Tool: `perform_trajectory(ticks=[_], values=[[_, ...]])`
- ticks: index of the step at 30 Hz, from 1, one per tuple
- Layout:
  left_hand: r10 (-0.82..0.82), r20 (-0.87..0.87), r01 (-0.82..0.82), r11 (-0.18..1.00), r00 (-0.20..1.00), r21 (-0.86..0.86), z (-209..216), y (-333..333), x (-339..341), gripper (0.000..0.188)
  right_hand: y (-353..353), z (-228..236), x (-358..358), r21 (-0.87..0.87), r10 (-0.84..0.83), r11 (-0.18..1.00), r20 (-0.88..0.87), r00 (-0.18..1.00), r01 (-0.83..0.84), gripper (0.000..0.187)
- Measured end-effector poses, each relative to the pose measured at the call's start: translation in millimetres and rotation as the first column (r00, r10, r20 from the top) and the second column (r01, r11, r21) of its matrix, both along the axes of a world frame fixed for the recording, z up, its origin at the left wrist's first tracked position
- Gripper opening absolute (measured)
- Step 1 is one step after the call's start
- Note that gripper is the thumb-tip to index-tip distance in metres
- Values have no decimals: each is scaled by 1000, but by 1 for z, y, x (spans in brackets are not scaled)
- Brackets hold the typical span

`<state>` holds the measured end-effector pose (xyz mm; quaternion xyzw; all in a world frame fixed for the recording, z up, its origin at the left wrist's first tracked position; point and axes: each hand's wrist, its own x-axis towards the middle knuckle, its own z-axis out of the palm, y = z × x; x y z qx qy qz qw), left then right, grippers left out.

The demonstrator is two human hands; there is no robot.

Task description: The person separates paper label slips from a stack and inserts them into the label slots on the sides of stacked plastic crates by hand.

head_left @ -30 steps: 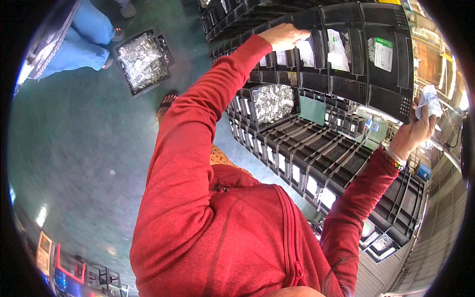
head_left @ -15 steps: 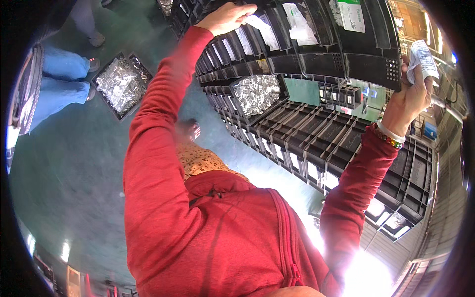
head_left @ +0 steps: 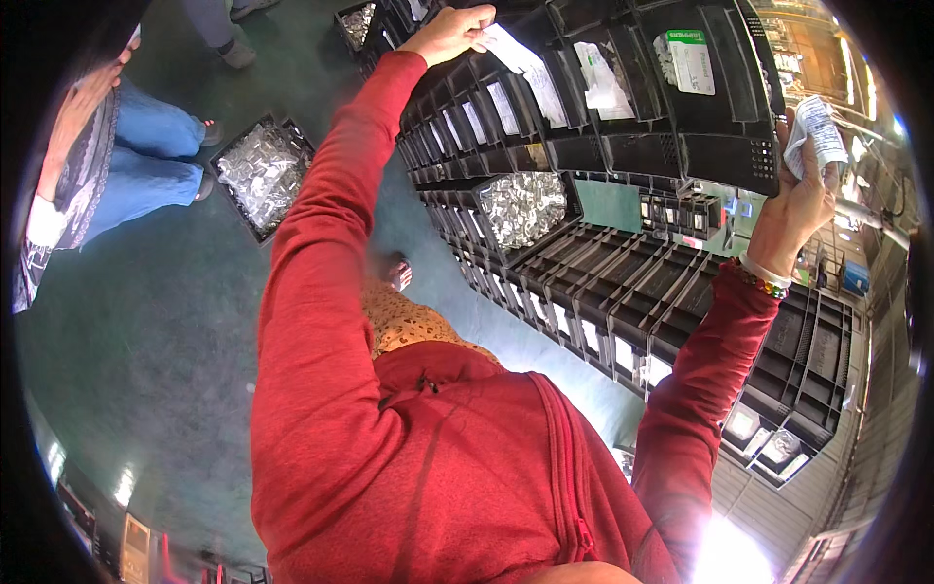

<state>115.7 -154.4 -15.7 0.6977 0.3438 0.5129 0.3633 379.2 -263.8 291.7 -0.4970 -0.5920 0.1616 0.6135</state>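
The left arm (head_left: 316, 224) reaches up, the left hand (head_left: 448, 35) at twelve o'clock, closed in a pinch; the right forearm (head_left: 705, 360) slants up from five o'clock, the right hand (head_left: 793, 214) between two and three, gripping, fingers (head_left: 810, 164) upward

Left hand (head_left: 449, 35) pinches a white paper slip (head_left: 535, 78) at stacked black plastic crates (head_left: 623, 153); right hand (head_left: 793, 212) clutches crumpled white printed paper (head_left: 818, 134).

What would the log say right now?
left hand: pinches slip | right hand: holds paper | nearby: black crates
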Motion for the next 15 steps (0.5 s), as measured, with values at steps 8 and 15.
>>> perform_trajectory(ticks=[8,15], values=[[238,-147,-222,967,960,122,37,-69,-43,19,-21,0,-6,35,16,999,-109,994,-12,30],[520,122,-510,854,845,-106,96,-199,-12,12,-114,-101,-79,-461,91,873,477,874,161,35]])
